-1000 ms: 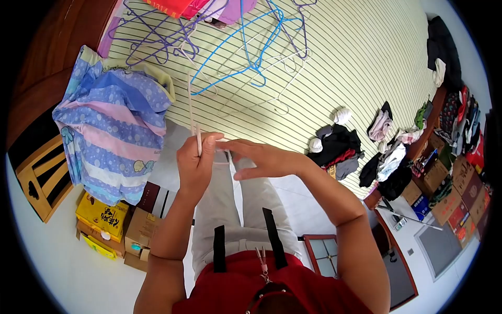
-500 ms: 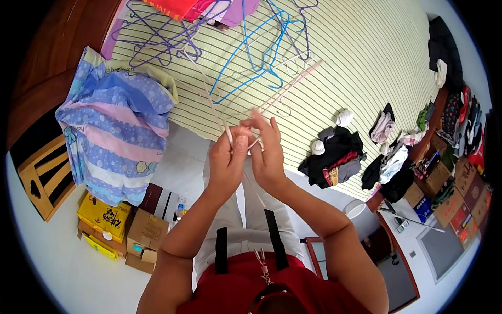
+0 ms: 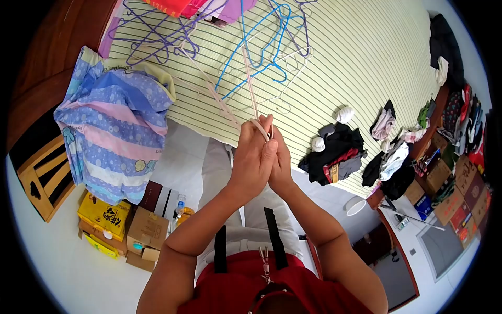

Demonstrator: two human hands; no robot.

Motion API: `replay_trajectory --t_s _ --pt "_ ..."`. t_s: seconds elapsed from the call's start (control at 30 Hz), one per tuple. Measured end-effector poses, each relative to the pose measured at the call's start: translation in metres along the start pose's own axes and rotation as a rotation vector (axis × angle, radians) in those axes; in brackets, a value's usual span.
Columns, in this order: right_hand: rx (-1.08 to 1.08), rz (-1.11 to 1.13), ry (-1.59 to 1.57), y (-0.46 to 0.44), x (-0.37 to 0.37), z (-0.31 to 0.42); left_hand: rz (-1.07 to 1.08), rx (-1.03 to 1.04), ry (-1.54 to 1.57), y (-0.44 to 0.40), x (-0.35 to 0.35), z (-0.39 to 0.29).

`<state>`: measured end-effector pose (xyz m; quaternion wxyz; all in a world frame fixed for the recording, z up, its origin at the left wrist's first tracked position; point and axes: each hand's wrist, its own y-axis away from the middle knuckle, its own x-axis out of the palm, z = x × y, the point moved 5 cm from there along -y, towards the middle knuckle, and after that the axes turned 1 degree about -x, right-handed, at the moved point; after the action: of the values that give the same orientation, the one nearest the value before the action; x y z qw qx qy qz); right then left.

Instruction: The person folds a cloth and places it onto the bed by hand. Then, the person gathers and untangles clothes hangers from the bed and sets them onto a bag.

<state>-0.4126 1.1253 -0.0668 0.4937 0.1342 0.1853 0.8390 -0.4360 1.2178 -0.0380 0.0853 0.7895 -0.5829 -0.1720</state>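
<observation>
A thin pale pink cord (image 3: 250,78) runs up from my hands over the bed, and a light loop of it shows at my fingertips. My left hand (image 3: 252,163) is closed on the cord, thumb pressed along the front. Against it, my right hand (image 3: 280,161) is closed too, its fingers partly hidden behind the left. Another pale strand, blurred, slants from the hands up toward the purple hangers (image 3: 166,39). Just beyond the hands, blue hangers (image 3: 274,65) and a white hanger (image 3: 294,78) lie on the striped bed sheet (image 3: 361,57).
A blue patterned cloth (image 3: 117,131) hangs at the left over a wooden chair (image 3: 44,178). Dark clothes (image 3: 340,154) lie at the bed's right edge, with more clothing beyond. Cardboard boxes (image 3: 147,230) and a yellow box (image 3: 104,214) stand on the floor at left.
My hands have come together and moved slightly right. The right fingers, spread before, have closed. The pink strand that slanted up to the right now points nearly straight up; the end hanging below is gone from view.
</observation>
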Motion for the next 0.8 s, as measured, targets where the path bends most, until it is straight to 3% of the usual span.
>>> replay_trajectory --t_s 0.17,0.27,0.37,0.4,0.5,0.6,0.8 --pt "-0.099 -0.031 0.178 0.002 -0.001 0.0 0.068 -0.092 0.039 0.0 -0.009 -0.006" --pt "0.037 -0.147 -0.033 0.007 -0.006 -0.002 0.109 -0.054 -0.093 0.0 -0.014 -0.017" --pt "0.014 -0.254 -0.064 0.005 -0.024 -0.008 -0.091 0.214 -0.214 -0.005 -0.035 -0.023" --pt "0.006 -0.283 -0.011 0.004 -0.028 -0.001 -0.205 0.147 -0.202 -0.007 -0.046 -0.016" --pt "0.063 -0.247 -0.014 0.009 -0.033 0.008 -0.463 -0.129 -0.031 -0.038 -0.079 0.037" --pt "0.112 -0.255 -0.024 0.021 -0.042 0.007 -0.482 -0.297 -0.088 -0.078 -0.094 0.13" --pt "0.155 -0.429 -0.065 0.031 -0.071 0.009 -0.16 -0.258 -0.412 -0.127 -0.044 0.244"
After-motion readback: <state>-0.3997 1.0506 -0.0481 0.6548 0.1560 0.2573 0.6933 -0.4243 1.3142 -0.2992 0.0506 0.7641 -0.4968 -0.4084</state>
